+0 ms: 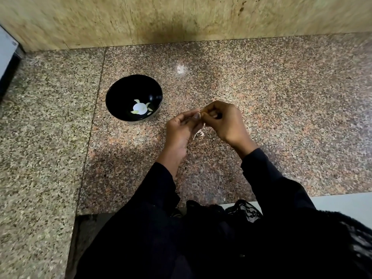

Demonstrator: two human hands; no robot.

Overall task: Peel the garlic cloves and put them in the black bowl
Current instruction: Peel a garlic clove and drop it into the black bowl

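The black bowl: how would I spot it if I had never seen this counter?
Start at the speckled granite counter under the yellowish wall. Left of the person's hands sits the black bowl, round and glossy. It is the only dish there, with pale peeled garlic cloves inside.

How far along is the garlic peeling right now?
Done: a few pale peeled cloves already lie in the black bowl. In hand: the left hand and right hand pinch one clove between them, papery skin hanging below. Left: finish peeling it and drop it in the bowl.
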